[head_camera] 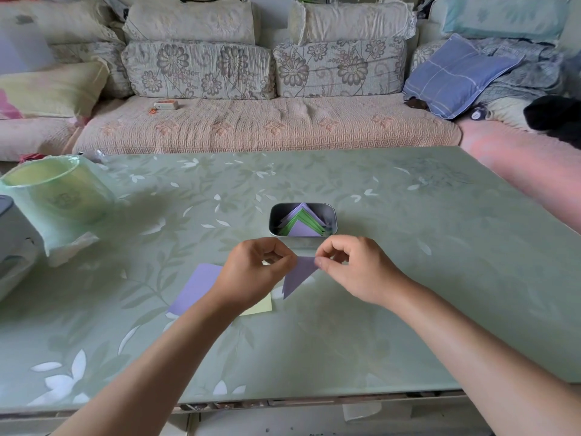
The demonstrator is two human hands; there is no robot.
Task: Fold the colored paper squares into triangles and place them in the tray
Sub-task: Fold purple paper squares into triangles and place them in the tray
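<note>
A folded purple triangle point(297, 275) hangs point-down just on the near side of the metal tray point(273, 219), which holds stacked purple and green triangles point(302, 224), points far. Left of it lie a flat purple square point(196, 287) and a yellow square point(262, 306).

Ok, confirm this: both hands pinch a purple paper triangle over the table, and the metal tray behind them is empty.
Not empty: the head view shows the metal tray holding folded purple and green triangles. The rest stands: left hand and right hand pinch the purple triangle over the table.
</note>
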